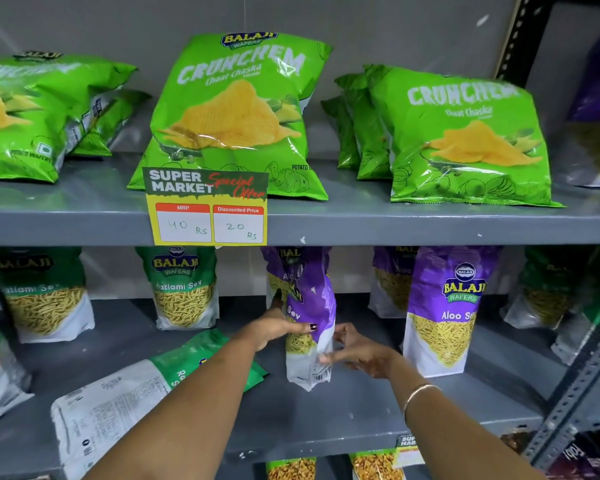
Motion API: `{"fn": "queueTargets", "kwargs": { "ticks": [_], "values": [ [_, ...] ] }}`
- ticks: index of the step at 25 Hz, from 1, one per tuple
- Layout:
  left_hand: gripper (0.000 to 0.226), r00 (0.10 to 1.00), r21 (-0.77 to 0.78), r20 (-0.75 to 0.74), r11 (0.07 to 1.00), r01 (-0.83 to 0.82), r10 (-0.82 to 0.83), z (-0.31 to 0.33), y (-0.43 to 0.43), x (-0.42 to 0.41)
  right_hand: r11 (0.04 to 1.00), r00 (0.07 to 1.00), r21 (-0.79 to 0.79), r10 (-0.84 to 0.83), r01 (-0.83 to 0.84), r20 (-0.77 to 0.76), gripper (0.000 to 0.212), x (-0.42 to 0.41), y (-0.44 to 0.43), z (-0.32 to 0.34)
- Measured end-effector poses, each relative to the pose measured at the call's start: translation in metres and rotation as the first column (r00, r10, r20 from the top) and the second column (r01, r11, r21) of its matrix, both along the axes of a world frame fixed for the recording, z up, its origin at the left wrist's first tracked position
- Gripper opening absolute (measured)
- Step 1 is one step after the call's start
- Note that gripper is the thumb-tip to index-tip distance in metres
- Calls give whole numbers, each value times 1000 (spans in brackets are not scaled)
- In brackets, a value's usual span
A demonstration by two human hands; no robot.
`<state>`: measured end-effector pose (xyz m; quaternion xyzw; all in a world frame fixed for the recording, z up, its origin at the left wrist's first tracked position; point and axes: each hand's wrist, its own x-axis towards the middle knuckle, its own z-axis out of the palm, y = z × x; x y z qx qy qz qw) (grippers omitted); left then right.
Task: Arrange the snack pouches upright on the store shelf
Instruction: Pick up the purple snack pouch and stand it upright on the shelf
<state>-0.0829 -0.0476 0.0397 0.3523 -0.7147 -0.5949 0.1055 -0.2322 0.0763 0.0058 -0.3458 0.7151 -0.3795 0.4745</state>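
A grey metal store shelf (361,410) fills the view, with a second grey shelf board (395,223) above it. Both hands meet at the middle of the lower board around a purple and white Aloo Sev snack pouch (310,327), which stands on its base, turned edge-on and slightly twisted. The left hand (278,329) presses its fingers and thumb against the pouch's left face; the right hand (357,351) pinches the pouch's right edge with curled fingers, so both are clamped on it. Just right of the right hand stands an upright purple Aloo Sev pouch (447,306). Below the left forearm a green and white Ratlami Sev pouch (125,400) lies flat, back side up. Beyond the left hand an upright green Ratlami Sev pouch (184,289) stands near the back. Above the hands hangs a yellow price card (207,209), with green Crunchem wafer bags (236,116) behind it.
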Motion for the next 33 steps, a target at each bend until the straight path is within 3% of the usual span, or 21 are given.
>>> {"fn": "queueTargets", "kwargs": {
  "ticks": [1, 4, 7, 9, 11, 14, 16, 18, 22, 26, 29, 31, 33],
  "values": [
    [75, 1000, 4, -14, 1000, -8, 8, -1, 1, -4, 999, 1000, -38, 0, -1, -3, 96, 4, -2, -6],
    [73, 1000, -30, -9, 1000, -9, 9, 2, 4, -4, 982, 998, -176, -65, 62, -12, 85, 18, -3, -7],
    [119, 999, -65, 36, 998, -6, 8, -8, -11, -2, 980, 992, -194, -66, 44, -106, 63, 13, -2, -1],
    [107, 997, -43, 53, 998, -51, 53, -5, -10, 4, 978, 999, -208, -37, 30, -34, 43, 9, 1, 7],
    [88, 994, -18, 49, 995, -100, 101, 5, -5, 11, 972, 997, -220, -81, 79, -3, 48, 1, 2, 10],
    [90, 988, -9, 53, 990, -142, 142, 1, -7, 15, 959, 990, -250, -139, 133, -6, 51, -7, 0, 8],
    [83, 990, -5, 66, 993, -122, 122, -1, -5, 19, 958, 990, -254, -141, 135, -7, 33, -7, 1, 14],
    [80, 981, -93, 61, 979, -180, 186, -8, -4, 22, 966, 994, -237, -99, 105, 38, 21, -7, 4, 19],
    [73, 968, -159, -5, 955, -249, 251, -18, 1, 22, 945, 985, -294, 163, -141, 52, 41, -12, 4, 19],
    [76, 956, -179, 5, 941, -287, 293, -18, 11, 21, 933, 988, -328, 153, -148, -11, 45, -11, -2, 18],
    [76, 955, -211, 83, 941, -264, 286, -14, 15, 25, 965, 987, -210, 144, -156, -74, 31, -16, -1, 22],
    [71, 955, -269, 167, 943, -194, 244, -13, 18, 39, 983, 958, 89, 177, -160, -227, 21, -19, 1, 22],
    [70, 927, -343, 284, 929, -140, 245, -7, 13, 70, 919, 932, 382, 220, -100, -287, 23, -16, 1, 28]
  ]
}}
